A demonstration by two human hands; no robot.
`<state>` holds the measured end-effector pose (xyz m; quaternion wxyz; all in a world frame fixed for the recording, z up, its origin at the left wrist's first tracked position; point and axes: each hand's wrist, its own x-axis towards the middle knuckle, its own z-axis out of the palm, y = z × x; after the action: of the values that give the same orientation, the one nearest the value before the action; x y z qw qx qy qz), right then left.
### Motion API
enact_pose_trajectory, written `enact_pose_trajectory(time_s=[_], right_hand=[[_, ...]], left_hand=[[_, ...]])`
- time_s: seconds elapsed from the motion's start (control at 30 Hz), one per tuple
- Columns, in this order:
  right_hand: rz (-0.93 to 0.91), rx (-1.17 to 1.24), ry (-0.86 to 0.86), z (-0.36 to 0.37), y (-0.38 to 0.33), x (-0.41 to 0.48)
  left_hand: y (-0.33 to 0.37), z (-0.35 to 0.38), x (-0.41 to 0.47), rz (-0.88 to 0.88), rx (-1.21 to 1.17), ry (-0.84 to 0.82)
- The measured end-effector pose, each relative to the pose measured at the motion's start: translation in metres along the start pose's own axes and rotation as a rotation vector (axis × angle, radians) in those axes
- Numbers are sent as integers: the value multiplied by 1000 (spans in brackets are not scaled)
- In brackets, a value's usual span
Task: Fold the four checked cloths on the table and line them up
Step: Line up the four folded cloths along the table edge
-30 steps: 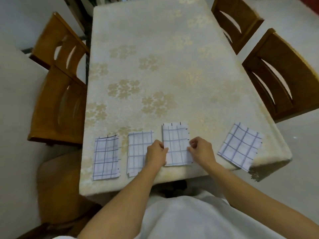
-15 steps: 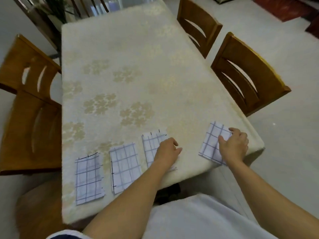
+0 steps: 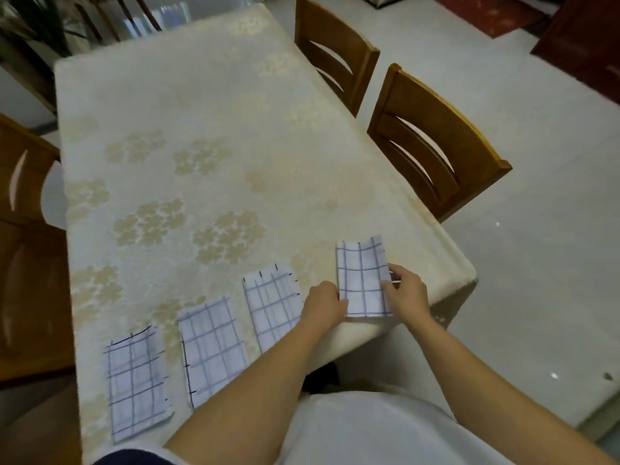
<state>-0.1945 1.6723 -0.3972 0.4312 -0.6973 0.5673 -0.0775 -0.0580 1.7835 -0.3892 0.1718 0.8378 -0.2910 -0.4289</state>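
Left hand (image 3: pixel 323 305) and right hand (image 3: pixel 407 293) pinch the side edges of fourth cloth (image 3: pixel 362 280), folded, white with dark checks, near front right corner of table (image 3: pixel 201 105). Third cloth (image 3: pixel 271 307), second cloth (image 3: pixel 213 347), first cloth (image 3: pixel 136 380) lie leftward, folded. Left hand moved off third cloth; fourth cloth now straighter
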Motion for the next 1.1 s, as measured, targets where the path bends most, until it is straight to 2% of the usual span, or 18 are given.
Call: enact_pose_trajectory(time_s=[0.17,0.27,0.33,0.5,0.6,0.83,0.9,1.0,1.03,1.1], right_hand=[[-115,15,-61,26,-27,12],[-192,5,-43,40,-37,20],[-194,0,-23,44,-38,23],[-174,18,-14,41,-21,18],[-159,55,-10,36,-15,22],[-156,6,-17,29,-8,19],[-170,-34,31,29,-8,18],[-245,-190,193,33,-18,12],[-291,-166,164,37,-27,8],[-394,-87,-19,52,-48,-3]], left_hand=[[-26,-25,-8,-76,-44,29],[-31,-33,-13,-104,-40,-57],[-30,-35,-16,-103,-30,-99],[-30,-37,-22,-60,6,-46],[-28,-35,-21,-47,-28,-68],[-16,-28,-26,-17,1,-78],[-15,-28,-27,14,47,-78],[-27,-31,-30,37,22,67],[-35,-34,-32,30,12,167],[-52,-44,-38,-15,39,328]])
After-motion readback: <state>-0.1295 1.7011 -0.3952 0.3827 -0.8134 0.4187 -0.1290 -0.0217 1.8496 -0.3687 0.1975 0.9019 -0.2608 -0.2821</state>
